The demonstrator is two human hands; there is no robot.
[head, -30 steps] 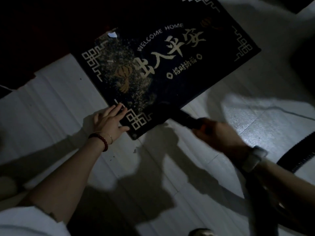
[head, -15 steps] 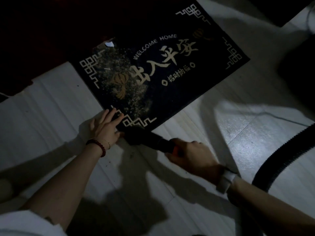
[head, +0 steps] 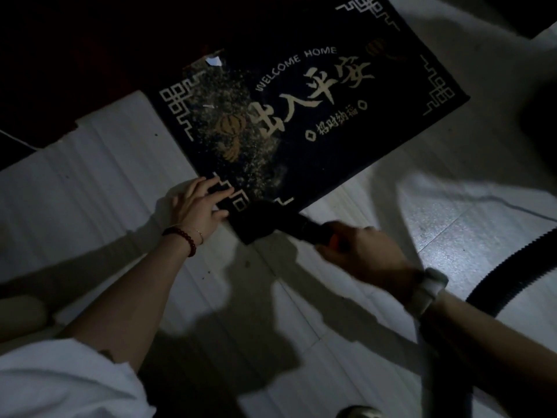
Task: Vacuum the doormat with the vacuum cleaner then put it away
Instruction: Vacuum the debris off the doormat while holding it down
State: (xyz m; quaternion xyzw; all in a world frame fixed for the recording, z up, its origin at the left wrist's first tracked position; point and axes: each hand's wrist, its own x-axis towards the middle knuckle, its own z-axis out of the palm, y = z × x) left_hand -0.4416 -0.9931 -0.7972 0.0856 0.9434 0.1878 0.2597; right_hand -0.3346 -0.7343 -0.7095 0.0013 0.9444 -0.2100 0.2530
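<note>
A dark doormat (head: 376,116) with gold "WELCOME HOME" lettering lies tilted on the pale floor. Light crumbs speckle its left half. My left hand (head: 197,203) lies flat, fingers spread, on the mat's near corner. My right hand (head: 361,254) is closed around the black vacuum nozzle (head: 265,220), whose wide head rests at the mat's near edge, right beside my left hand. The ribbed black hose (head: 512,279) curves away behind my right wrist.
Pale floor tiles (head: 105,182) surround the mat. A dark red area (head: 60,70) borders the floor at the upper left. A thin cord (head: 497,203) crosses the floor on the right. A small white scrap (head: 214,60) lies at the mat's far left corner.
My right hand drew the nozzle from the mat's middle back to its near edge beside my left hand. My left hand stayed pressed on the corner.
</note>
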